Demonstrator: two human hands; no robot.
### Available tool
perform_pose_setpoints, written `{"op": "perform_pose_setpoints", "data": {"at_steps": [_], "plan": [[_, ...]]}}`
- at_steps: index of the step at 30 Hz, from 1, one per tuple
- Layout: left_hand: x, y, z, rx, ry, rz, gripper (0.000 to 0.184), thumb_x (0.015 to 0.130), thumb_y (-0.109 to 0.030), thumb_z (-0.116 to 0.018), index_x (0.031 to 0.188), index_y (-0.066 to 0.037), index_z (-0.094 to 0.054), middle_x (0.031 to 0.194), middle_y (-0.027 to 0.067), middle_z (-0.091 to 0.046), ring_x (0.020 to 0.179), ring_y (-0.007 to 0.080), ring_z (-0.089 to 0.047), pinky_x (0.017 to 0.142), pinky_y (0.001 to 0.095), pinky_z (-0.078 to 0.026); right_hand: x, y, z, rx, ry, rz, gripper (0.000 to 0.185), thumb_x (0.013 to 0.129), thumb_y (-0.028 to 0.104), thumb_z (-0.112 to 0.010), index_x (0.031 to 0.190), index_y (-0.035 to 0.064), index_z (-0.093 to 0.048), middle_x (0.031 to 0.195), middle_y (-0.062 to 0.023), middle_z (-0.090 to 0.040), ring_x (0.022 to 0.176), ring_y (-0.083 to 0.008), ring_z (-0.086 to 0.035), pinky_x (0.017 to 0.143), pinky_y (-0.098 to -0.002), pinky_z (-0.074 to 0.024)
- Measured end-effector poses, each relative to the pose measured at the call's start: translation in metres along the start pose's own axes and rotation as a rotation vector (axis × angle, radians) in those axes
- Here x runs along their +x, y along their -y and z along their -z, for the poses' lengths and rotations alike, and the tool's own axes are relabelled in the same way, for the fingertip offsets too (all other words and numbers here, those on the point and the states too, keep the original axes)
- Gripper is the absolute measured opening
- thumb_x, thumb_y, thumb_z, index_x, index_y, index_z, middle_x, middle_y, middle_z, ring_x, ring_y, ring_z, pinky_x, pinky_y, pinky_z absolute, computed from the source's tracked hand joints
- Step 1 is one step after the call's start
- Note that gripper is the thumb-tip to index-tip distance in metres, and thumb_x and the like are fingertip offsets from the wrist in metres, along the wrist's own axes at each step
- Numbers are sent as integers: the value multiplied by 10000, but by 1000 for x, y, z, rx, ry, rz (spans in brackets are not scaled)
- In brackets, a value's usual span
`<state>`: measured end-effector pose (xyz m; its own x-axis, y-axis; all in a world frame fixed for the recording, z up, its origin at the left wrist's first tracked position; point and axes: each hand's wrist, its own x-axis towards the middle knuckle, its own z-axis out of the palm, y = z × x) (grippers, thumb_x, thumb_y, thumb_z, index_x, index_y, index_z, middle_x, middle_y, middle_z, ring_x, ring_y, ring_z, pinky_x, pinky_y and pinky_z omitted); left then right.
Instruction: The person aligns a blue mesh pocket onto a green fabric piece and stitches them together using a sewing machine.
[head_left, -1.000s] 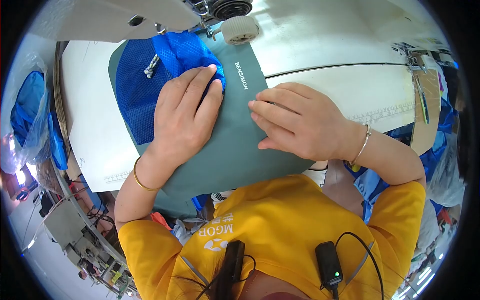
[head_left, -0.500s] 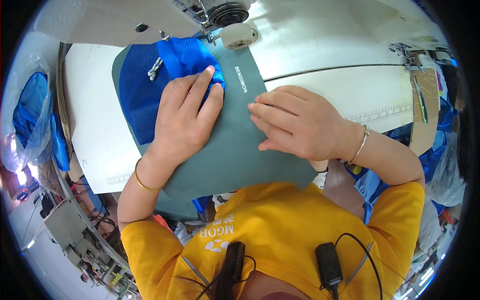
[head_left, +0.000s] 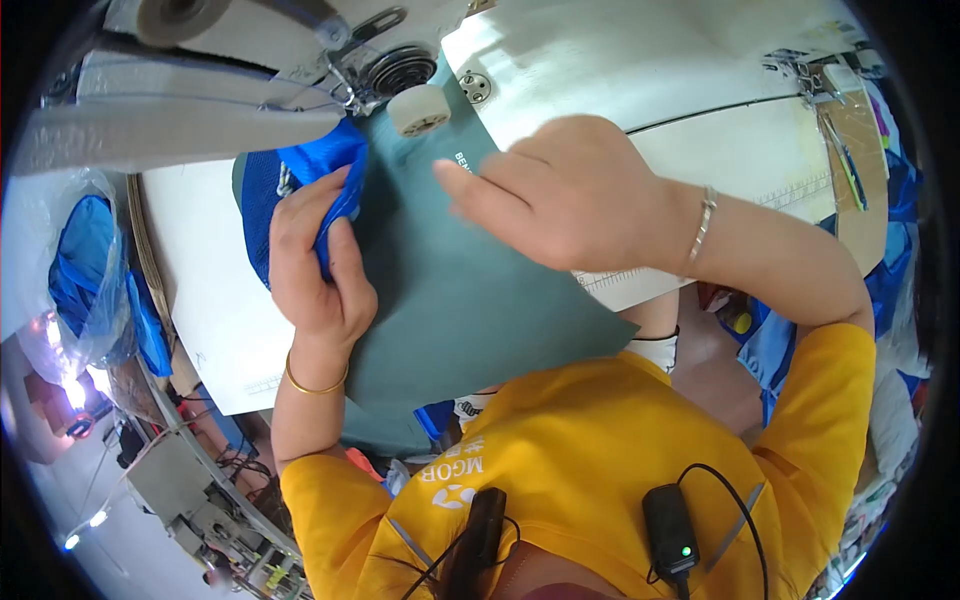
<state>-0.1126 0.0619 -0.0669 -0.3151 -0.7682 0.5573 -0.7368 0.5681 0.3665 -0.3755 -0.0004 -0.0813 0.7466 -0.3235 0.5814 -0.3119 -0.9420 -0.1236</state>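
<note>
On the white tabletop [head_left: 205, 270], green fabric [head_left: 450, 300] shows "BEN" beside the right hand [head_left: 580, 195], loosely curled, its grip unclear. The left hand [head_left: 320, 270] pinches blue fabric [head_left: 325, 155].

And there's white "BEN" on the green fabric panel [head_left: 470, 300]; below that panel, upside down, apparently "MGOB" on the yellow shirt [head_left: 600, 430]!

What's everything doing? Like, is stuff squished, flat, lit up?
Blue cloth: bunched, pinched by the left hand.
Green cloth: spread out, partly off the table.
Right hand: fingers bent, above the green cloth.
Clear bag: something blue inside.
Black box: green light on.
</note>
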Motion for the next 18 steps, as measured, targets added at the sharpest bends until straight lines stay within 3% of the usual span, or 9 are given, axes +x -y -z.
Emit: {"op": "perform_pose_setpoints", "data": {"at_steps": [1, 3, 8, 10, 12, 18], "plan": [[0, -1, 2, 35, -38, -24, 221, 1020, 19, -541, 1227, 68, -602, 1199, 229, -718, 1050, 340, -692, 971, 410, -533, 8, -2, -5, -8, -90, -25, 230, 836, 126, -664, 1032, 8, -691, 688, -42, -631, 534, -234, -646, 446, -378, -485], [0, -6, 7, 97, -70, -67, 246, 1055, -3, -492, 1256, 95, -596, 1190, 246, -706, 1057, 338, -684, 988, 407, -528, 22, -5, -14, -10, -115, -32, 228, 843, 125, -657, 1037, 8, -687, 677, -52, -636, 547, -245, -663, 455, -382, -494], [0, -15, 16, 134, -61, -137, 224, 1027, -9, -526, 1230, 64, -587, 1142, 245, -709, 1007, 361, -694, 944, 430, -544, 42, -10, -29, -19, -148, -20, 217, 855, 126, -654, 1042, 20, -688, 656, -59, -645, 580, -258, -693, 471, -386, -518], [-1, -16, 18, 143, -54, -134, 217, 996, 1, -561, 1210, 34, -582, 1116, 231, -713, 979, 369, -704, 914, 443, -553, 44, -13, -29, -101, -215, 38, 417, 831, 144, -709, 1236, 49, -731, 683, 7, -624, 537, -168, -615, 480, -324, -474], [-1, -16, 19, 118, -39, -179, 238, 1059, -54, -496, 1240, 78, -576, 1136, 265, -701, 1008, 358, -687, 945, 431, -547, 45, -12, -31, -87, -249, 35, 416, 824, 141, -707, 1229, 55, -734, 688, 8, -626, 546, -169, -619, 478, -324, -476], [0, -21, 21, 107, -2, -207, 241, 1048, -53, -500, 1237, 74, -579, 1098, 254, -699, 983, 369, -684, 924, 445, -553, 48, -19, -37, -66, -313, 119, 332, 822, 142, -706, 1139, 51, -741, 741, 1, -631, 584, -173, -627, 476, -320, -487]]}}
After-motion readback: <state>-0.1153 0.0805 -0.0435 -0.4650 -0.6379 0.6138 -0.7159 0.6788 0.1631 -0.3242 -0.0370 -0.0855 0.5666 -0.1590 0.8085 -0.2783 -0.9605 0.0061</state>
